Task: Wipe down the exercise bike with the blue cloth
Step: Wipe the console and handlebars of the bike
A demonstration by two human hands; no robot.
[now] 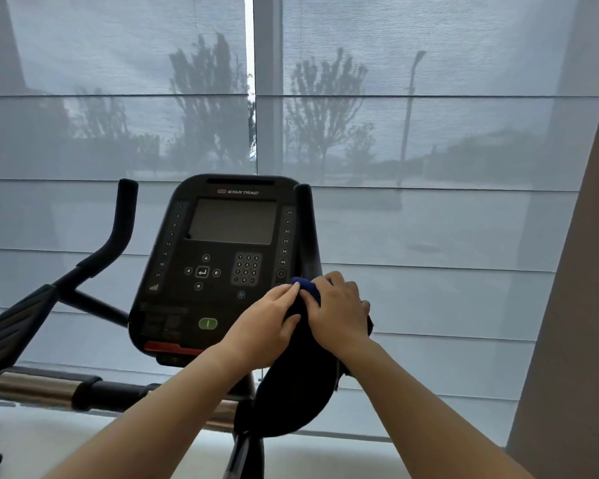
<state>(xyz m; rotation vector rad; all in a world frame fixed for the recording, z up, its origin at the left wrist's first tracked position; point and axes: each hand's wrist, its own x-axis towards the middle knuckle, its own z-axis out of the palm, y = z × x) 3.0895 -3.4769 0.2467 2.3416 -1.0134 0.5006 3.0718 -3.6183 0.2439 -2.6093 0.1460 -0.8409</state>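
Observation:
The exercise bike's black console [222,257] stands in the middle, its dark screen above a keypad. Upright handlebar grips rise on its left [123,216] and right [308,233]. A dark blue cloth [301,378] is wrapped over the base of the right grip and hangs down below it. My left hand [267,323] pinches the cloth's upper fold from the left. My right hand [339,309] is curled over the cloth and the handlebar under it. The bar beneath both hands is hidden.
Grey roller blinds [429,133] cover the window right behind the bike. A beige wall edge [574,305] stands at the right. The left handlebar arm [25,316] and a silver crossbar [35,387] reach towards the lower left. Pale floor lies below.

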